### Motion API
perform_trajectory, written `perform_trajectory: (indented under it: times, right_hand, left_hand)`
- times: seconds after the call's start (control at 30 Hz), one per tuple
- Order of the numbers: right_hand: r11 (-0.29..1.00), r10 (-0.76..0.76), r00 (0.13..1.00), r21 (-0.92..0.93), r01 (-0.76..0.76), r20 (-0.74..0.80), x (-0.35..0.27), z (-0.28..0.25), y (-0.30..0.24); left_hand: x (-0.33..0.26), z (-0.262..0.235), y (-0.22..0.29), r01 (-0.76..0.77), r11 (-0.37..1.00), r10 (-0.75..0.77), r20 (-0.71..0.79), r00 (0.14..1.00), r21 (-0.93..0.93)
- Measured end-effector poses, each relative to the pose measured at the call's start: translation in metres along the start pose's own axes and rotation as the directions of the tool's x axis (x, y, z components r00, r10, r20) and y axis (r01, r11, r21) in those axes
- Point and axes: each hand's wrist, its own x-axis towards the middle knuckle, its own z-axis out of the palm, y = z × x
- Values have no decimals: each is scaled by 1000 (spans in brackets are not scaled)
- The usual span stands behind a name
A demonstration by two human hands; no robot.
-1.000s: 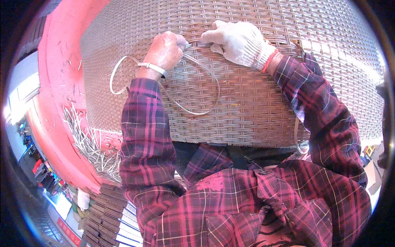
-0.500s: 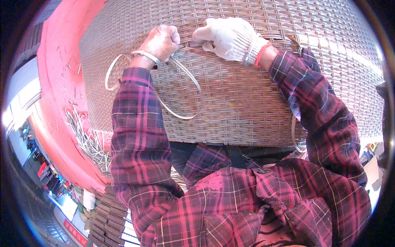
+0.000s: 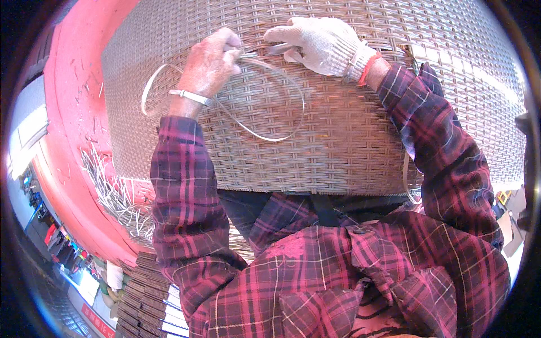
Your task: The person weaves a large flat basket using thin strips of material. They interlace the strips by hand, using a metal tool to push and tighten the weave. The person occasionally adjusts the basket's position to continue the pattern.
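My bare left hand (image 3: pixel 213 62) is closed in a pinch on a pale weaving strip (image 3: pixel 259 135), close above the woven panel (image 3: pixel 338 146). The strip runs in a wide loop below the hand, passes by the wrist and curls out to its left. A knitted white glove covers my right hand (image 3: pixel 327 48), whose fingers are closed round a small, flat, greyish tool (image 3: pixel 278 49). Only the tool's short end shows, pointing left toward my left hand; its exact kind is hidden. A gap divides the two hands.
Left of the panel curves a red surface (image 3: pixel 73 112) with a heap of cut strips (image 3: pixel 124 203) on it. Another pale strip (image 3: pixel 407 174) hangs by my right forearm. A stack of brown slats (image 3: pixel 143 293) lies at the lower left.
My left hand has turned and its pinching fingertips now show. The strip's loop has swung up and to the right. The right hand has shifted slightly up and right.
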Motion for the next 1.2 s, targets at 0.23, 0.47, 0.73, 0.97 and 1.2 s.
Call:
perform_trajectory:
  times: [0.23, 0.47, 0.73, 0.97, 1.2]
  right_hand:
    - [999, -7, 1000, -35, 8, 6, -1, 2, 1]
    - [974, -78, 996, -211, 86, 47, -2, 3, 3]
    - [953, -168, 986, -255, 163, 3, -10, -16, -2]
    - [957, -246, 964, -181, 225, -101, -66, -83, 19]
    - [972, -225, 954, -115, 205, -198, -65, -62, 28]
  left_hand:
    - [-4, 11, -10, 53, 998, -53, -26, 998, 15]
    - [22, 36, -3, -189, 944, 198, -9, 980, 270]
    - [2, 15, 6, -137, 904, 246, -228, 942, 406]
    - [23, 47, 44, -367, 910, 370, -22, 929, -190]
    - [13, 19, 31, -128, 941, 140, 15, 990, -313]
